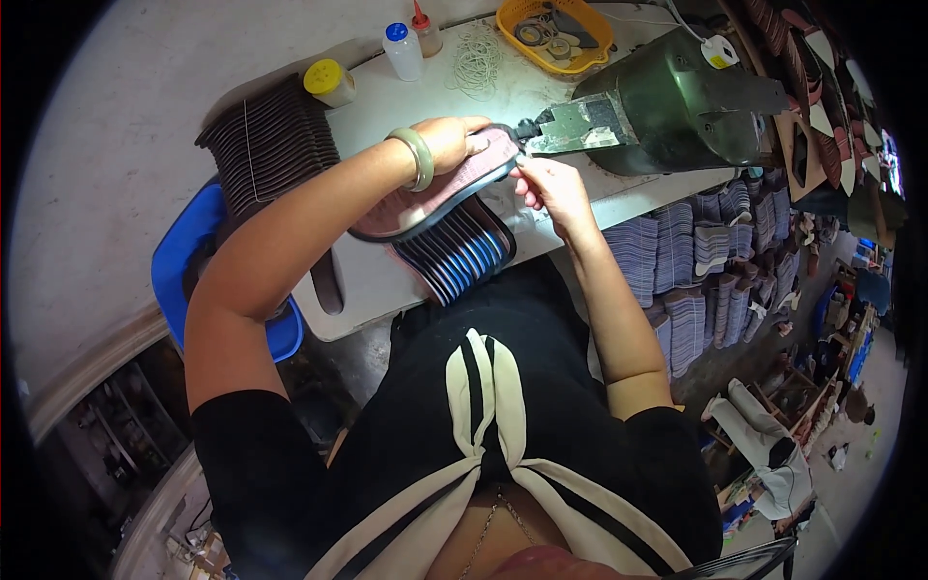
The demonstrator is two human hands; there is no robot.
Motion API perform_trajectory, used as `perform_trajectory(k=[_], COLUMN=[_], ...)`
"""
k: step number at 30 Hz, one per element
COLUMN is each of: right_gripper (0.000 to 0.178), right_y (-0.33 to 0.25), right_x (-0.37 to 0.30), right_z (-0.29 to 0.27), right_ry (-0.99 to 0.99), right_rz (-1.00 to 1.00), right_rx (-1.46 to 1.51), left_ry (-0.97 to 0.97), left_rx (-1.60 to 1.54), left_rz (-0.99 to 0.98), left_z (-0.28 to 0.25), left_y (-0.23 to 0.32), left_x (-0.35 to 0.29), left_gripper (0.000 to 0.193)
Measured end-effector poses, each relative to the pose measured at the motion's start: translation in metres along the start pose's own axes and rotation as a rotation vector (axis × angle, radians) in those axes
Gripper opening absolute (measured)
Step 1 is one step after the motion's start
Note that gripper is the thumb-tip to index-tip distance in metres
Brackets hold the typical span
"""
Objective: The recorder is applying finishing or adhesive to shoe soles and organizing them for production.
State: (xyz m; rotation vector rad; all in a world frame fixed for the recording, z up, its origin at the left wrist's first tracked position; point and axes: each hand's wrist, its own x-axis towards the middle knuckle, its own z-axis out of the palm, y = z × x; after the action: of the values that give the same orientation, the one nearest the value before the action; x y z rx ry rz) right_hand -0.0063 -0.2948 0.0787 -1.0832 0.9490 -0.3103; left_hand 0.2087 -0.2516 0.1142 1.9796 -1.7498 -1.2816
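A pink shoe insole (416,205) with a dark edge lies at a slant under the lit head of a green machine (667,106). My left hand (449,143), a pale green bangle on its wrist, holds the insole from above near its far end. At that same end my right hand (553,188) is closed, thumb and finger pinching the dark edge beside the machine's head. What exactly lies between those fingertips is partly hidden. Just below the insole stands a row of dark-edged insoles (459,253) on the table's near edge.
The white table (372,280) carries a tied stack of dark insoles (271,145), a yellow-lidded jar (329,82), a blue-capped bottle (403,53), a red-tipped bottle (425,29), loose cord (478,60) and a yellow basket (556,63). Grey insole stacks (667,256) stand right; a blue bin (174,256) left.
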Motion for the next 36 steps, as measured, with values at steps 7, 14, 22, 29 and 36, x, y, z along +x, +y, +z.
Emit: perform_trajectory(k=[7, 14, 22, 29, 36], right_gripper=[0.030, 0.027, 0.037, 0.038, 0.038], right_y=[0.017, 0.026, 0.037, 0.049, 0.056], right_x=[-0.032, -0.061, -0.114, -0.089, -0.058], right_z=[0.023, 0.032, 0.026, 0.018, 0.018], right_ry=[-0.027, 0.085, -0.073, -0.051, -0.038], right_rz=[0.066, -0.010, 0.222, 0.100, 0.038], right_rx=[0.202, 0.424, 0.600, 0.536, 0.560], left_ry=[0.110, 0.195, 0.676, 0.903, 0.954], left_rx=[-0.179, -0.486, -0.326, -0.122, -0.189], left_rz=[-0.068, -0.281, -0.227, -0.184, -0.224], left_z=[0.024, 0.046, 0.073, 0.074, 0.063], left_y=[-0.004, 0.006, 0.023, 0.012, 0.001], left_x=[0.000, -0.007, -0.007, 0.014, 0.037], left_gripper=[0.046, 0.051, 0.046, 0.048, 0.055])
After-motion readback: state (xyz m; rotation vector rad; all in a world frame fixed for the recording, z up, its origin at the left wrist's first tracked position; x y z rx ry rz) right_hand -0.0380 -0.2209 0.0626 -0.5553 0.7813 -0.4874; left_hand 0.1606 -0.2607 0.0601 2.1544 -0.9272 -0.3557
